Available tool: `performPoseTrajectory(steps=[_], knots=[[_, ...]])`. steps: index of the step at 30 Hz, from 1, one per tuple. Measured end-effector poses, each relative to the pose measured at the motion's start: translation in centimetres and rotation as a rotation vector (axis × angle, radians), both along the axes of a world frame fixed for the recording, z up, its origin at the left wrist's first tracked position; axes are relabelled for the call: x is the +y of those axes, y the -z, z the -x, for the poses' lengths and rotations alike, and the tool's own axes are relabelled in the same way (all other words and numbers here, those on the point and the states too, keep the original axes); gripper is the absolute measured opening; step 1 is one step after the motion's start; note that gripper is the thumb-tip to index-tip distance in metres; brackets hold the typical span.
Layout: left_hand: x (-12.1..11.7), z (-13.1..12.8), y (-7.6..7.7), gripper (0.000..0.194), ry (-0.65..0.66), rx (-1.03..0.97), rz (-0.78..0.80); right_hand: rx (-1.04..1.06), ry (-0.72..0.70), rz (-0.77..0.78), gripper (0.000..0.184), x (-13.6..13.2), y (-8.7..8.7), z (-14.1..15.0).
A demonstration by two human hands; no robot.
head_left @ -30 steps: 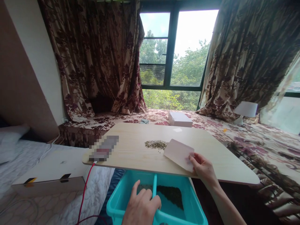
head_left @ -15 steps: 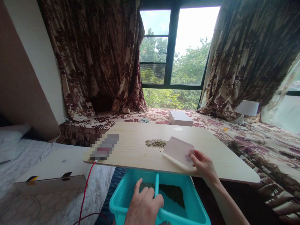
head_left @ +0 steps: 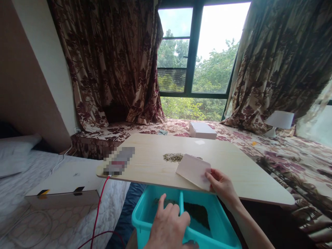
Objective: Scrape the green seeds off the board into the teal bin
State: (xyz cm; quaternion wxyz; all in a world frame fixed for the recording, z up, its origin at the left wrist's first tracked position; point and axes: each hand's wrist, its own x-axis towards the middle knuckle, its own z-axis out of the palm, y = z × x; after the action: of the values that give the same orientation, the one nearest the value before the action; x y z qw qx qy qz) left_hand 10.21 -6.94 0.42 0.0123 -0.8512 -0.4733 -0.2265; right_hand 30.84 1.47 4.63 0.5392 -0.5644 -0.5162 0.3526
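Observation:
My right hand (head_left: 221,186) pinches the right edge of a translucent plastic scraper sheet (head_left: 194,172) between thumb and fingers. The sheet leans over the pale wooden tabletop (head_left: 145,166), its lower edge at or close to the surface. A pile of small greenish-brown seeds or beans (head_left: 173,157) lies just behind and left of the sheet, which hides some of it. Below the table's near edge is a turquoise two-compartment tub (head_left: 145,224) with dark grains (head_left: 197,212) in its right side. My left hand (head_left: 169,224) curls over the tub's divider, index finger stretched forward.
A blurred-out device (head_left: 119,162) with a red cable (head_left: 98,207) lies at the table's left. A white box (head_left: 202,130) and a lamp (head_left: 280,121) stand on the window ledge. A flat carton (head_left: 67,183) rests on the bed at left.
The view has shifted, so everything sits slightly further right. Relative to the pile, the sheet has moved left and its top edge is lower. The left hand stays on the tub.

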Motion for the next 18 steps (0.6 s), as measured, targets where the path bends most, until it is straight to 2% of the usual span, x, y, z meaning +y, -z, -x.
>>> performPoseTrajectory(steps=[5, 7, 9, 13, 18], knots=[[-0.2, -0.1, -0.1, 0.044, -0.02, -0.012, -0.004, -0.017, -0.25, -0.032, 0.034, -1.6, -0.3, 2.7], [-0.3, 0.1, 0.0, 0.044, -0.025, -0.022, 0.007, -0.029, -0.285, -0.057, 0.034, -1.9, -0.7, 2.8], [-0.3, 0.4, 0.2, 0.043, -0.024, -0.042, 0.006, -0.036, -0.208, -0.084, 0.036, -1.7, -1.2, 1.8], [-0.6, 1.9, 0.9, 0.042, -0.016, -0.072, -0.017, -0.024, 0.121, -0.137, 0.041, 0.1, -1.6, -1.9], [-1.5, 4.3, 0.4, 0.033, -0.014, -0.084, -0.012, -0.05, 0.251, -0.147, 0.041, 2.2, -0.2, -4.6]])
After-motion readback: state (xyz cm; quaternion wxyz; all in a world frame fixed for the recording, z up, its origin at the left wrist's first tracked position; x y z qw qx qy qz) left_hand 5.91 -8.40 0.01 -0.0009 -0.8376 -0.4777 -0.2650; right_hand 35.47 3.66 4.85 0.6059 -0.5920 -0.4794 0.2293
